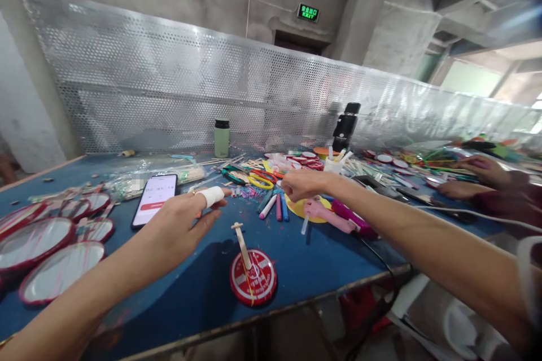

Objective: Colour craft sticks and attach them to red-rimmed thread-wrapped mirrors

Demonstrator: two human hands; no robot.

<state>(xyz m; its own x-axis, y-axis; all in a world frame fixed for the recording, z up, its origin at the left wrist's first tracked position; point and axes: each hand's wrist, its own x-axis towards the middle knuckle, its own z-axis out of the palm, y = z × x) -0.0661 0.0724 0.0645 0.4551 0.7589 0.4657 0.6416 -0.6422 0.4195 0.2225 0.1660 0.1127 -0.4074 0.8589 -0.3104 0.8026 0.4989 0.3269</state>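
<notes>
My left hand [182,225] reaches over the blue table with its fingers loosely stretched and nothing in them. White tape [212,196] is wrapped round one finger. My right hand [307,183] is closed, its fingers curled down above the markers [278,207]; what they hold, if anything, is hidden. Between my hands and nearer to me lies a red round lid [254,287] with a wooden stick [243,247] standing up from it and a thin yellow band across it. Under my right forearm is a pink and purple glue gun [334,217] over a yellow disc [296,207].
Several red-rimmed discs [63,271] lie at the left, beside a phone [156,200]. Yellow-handled scissors [260,180], small coloured pieces [245,192], a green bottle [221,139] and a black bottle [346,127] stand or lie farther back. Another person's hands [463,189] are at the right.
</notes>
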